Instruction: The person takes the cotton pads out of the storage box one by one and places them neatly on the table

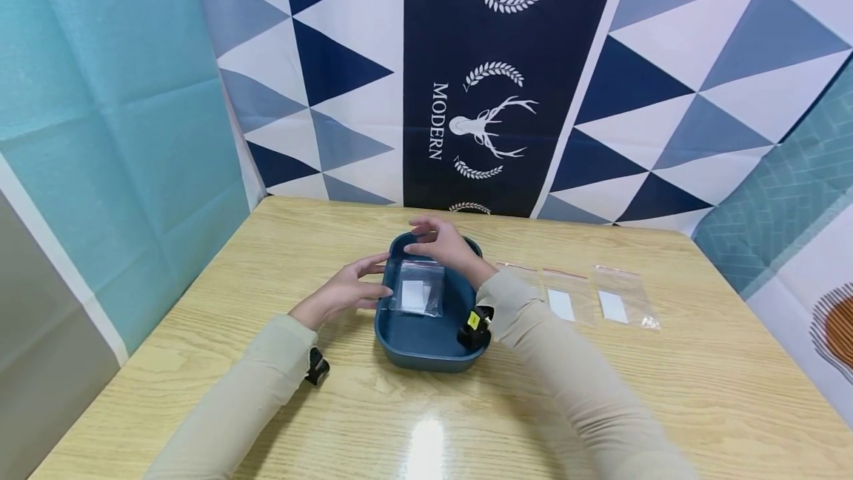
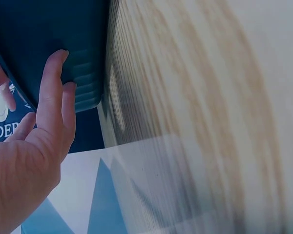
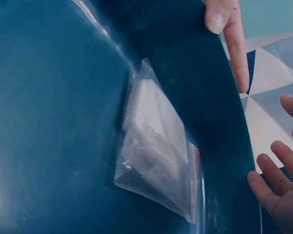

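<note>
A dark blue plastic bin [image 1: 426, 363] stands on the table. Inside it, toward the left wall, lies a clear zip bag [image 1: 422, 289] with white cards in it, its red-edged seal showing in the right wrist view. At the bin's left side is my left hand [image 1: 344, 289], thumb at the rim; the left wrist view has its extended fingers [image 2: 51, 95] against the outer wall. My right hand [image 1: 448, 247] hovers over the bin's far part, fingers loosely bent and holding nothing. Seen in the right wrist view, the right hand [image 3: 283, 200] appears beyond the bag, by the far rim.
Right of the bin, several more clear zip bags lie in a row, including a middle one [image 1: 566, 296] and a right one [image 1: 623, 296], each with a white card. The wooden table [image 1: 293, 243] ends at a patterned cloth backdrop [image 1: 346, 58]. My right sleeve crosses the bin's right side.
</note>
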Tool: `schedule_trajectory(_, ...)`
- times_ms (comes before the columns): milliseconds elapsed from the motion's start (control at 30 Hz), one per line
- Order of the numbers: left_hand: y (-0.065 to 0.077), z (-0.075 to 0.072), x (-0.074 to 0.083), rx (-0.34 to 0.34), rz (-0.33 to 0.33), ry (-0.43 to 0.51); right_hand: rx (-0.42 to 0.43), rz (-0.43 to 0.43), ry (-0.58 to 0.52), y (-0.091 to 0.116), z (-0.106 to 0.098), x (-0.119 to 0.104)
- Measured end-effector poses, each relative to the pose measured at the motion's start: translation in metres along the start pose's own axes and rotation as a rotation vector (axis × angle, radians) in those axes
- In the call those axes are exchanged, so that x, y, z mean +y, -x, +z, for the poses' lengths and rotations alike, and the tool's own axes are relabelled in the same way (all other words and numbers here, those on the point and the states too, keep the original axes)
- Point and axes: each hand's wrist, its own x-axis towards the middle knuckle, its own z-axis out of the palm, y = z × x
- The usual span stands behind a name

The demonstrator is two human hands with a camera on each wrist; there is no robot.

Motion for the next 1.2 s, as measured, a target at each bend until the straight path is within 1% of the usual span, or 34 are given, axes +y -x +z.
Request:
schedule_trajectory(100, 0.000, 0.000, 0.000, -0.002, 0.002, 0.004, -0.055, 0.003, 0.026, -0.001, 0.003, 0.004)
schedule_trajectory(333, -0.001, 0.000, -0.001, -0.015, 0.017, 0.016, -0.162, 0.015, 0.123, 0.002, 0.007, 0.008)
schedule_trajectory(467, 0.000, 0.000, 0.000, -0.011, 0.011, 0.012, -0.219, 0.019, 0.174, 0.004, 0.007, 0.011)
schedule_trajectory(567, 0.001, 0.001, 0.000, -0.007, 0.001, 0.010, -0.257, 0.043, 0.204, 0.003, 0.008, 0.013)
schedule_trajectory(700, 0.001, 0.001, 0.000, -0.006, 0.006, 0.002, -0.316, 0.083, 0.233, 0.002, 0.009, 0.016)
schedule_trajectory(900, 0.000, 0.001, -0.001, 0.016, 0.003, -0.015, -0.461, 0.125, 0.286, 0.003, 0.008, 0.017)
schedule_trajectory(1033, 0.000, 0.000, -0.001, -0.009, 0.017, -0.006, -0.540, 0.133, 0.309, 0.004, 0.006, 0.017)
schedule_trajectory(1200, 0.000, 0.000, -0.001, -0.030, 0.019, 0.010, -0.607, 0.140, 0.391, 0.005, 0.006, 0.020)
